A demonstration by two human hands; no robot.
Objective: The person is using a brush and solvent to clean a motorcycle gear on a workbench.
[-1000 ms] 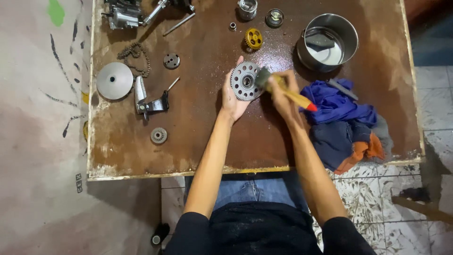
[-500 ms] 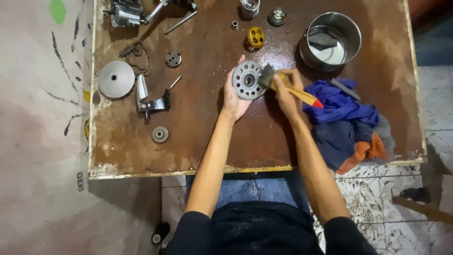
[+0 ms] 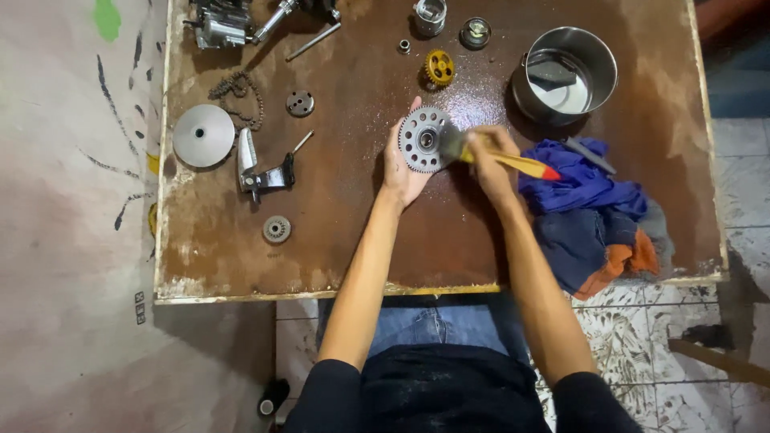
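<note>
My left hand holds a round toothed metal gear disc with several holes, tilted up above the brown table. My right hand grips a paintbrush with a yellow handle and red tip; its bristles rest against the right side of the disc. Both hands are near the middle of the table.
A steel pot holding liquid stands at the back right. A heap of blue and orange rags lies right of my hands. To the left are a smooth metal disc, a chain, a lever part, small gears and a yellow gear.
The brush and my right hand have shifted slightly against the disc; the disc stays in my left hand at the same spot.
</note>
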